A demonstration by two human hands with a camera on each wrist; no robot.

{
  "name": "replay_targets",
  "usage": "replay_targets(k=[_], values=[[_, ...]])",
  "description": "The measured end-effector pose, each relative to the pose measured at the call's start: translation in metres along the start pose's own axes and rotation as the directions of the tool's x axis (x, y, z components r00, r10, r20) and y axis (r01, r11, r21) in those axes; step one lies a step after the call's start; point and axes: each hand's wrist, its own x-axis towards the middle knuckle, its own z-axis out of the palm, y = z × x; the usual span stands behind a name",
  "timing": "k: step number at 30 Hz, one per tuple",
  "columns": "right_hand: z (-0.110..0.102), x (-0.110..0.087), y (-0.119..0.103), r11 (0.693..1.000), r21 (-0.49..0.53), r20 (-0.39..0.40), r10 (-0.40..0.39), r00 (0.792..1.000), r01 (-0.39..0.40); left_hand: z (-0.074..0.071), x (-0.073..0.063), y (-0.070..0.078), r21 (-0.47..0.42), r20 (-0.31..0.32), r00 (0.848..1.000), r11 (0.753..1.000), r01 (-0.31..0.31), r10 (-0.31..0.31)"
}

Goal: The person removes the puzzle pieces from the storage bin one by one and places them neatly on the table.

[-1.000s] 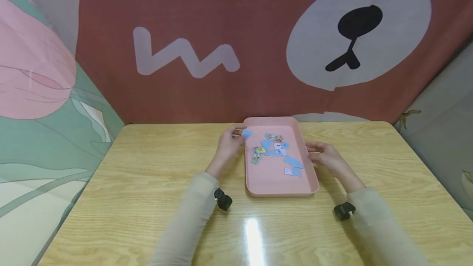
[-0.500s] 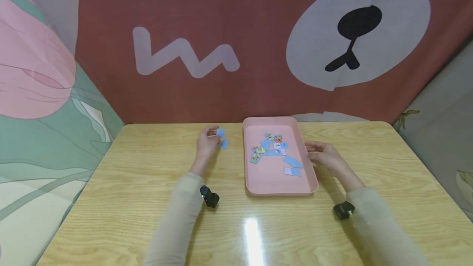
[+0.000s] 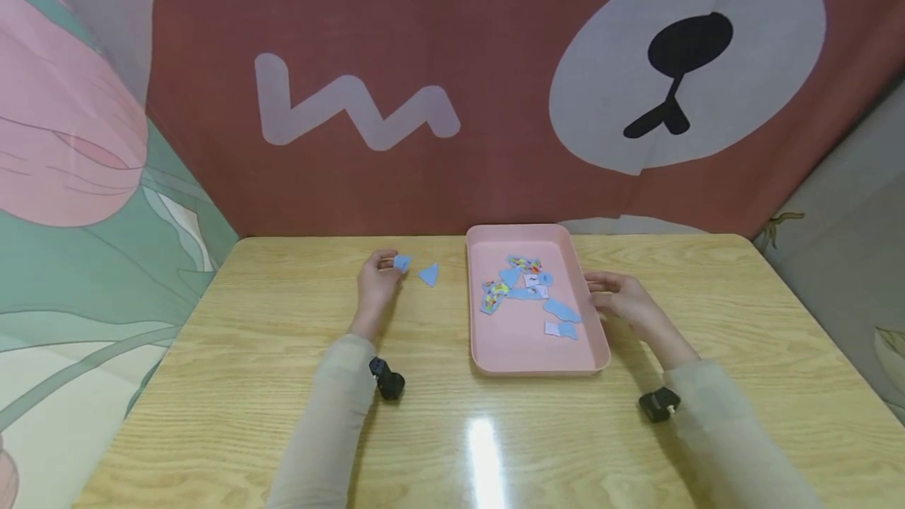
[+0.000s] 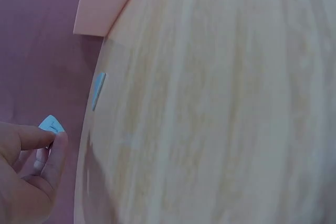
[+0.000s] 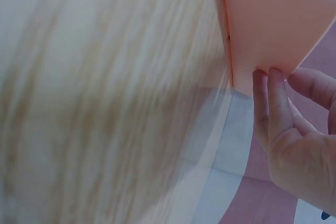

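My left hand [image 3: 375, 287] pinches a small flat blue piece [image 3: 402, 262] between thumb and fingers; in the left wrist view a dark mark shows on this held piece [image 4: 51, 124]. Just right of that hand, a blue triangular piece [image 3: 429, 274] lies on the wooden table. At the pink tray's [image 3: 540, 360] right side, my right hand [image 3: 625, 302] rests its fingertips against the outer wall, close under the rim in the right wrist view. Inside the tray lie several flat pieces, among them a plain blue one [image 3: 562, 310] and multicoloured patterned ones [image 3: 492, 296].
A reddish-brown cloth [image 3: 353, 187] with a printed animal face hangs along the table's [image 3: 283, 336] back edge. Printed fabric also hangs at both sides. Each wrist wears a small black camera [image 3: 387, 379].
My left hand has moved left from over the tray's left rim, carrying the blue piece. The blue triangular piece now lies on the table. My right hand has stayed at the tray.
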Motion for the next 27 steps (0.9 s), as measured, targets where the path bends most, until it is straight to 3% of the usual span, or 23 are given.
replay_targets(k=[7, 18, 27], values=[[-0.005, 0.002, 0.01, 0.996, 0.067, 0.007, -0.062, 0.998, 0.061, 0.002, 0.004, -0.007, 0.025, -0.013, 1.0, 1.0, -0.004, 0.004], [0.002, 0.0, 0.002, 1.0, 0.0, -0.008, -0.015, 1.0, 0.015, 0.005, 0.003, -0.016, 0.155, 0.024, 1.0, 0.988, 0.005, -0.009], [0.001, 0.0, 0.004, 1.0, 0.001, -0.011, -0.02, 1.0, 0.02, 0.007, 0.006, -0.021, 0.211, 0.007, 0.999, 0.977, -0.037, 0.036]])
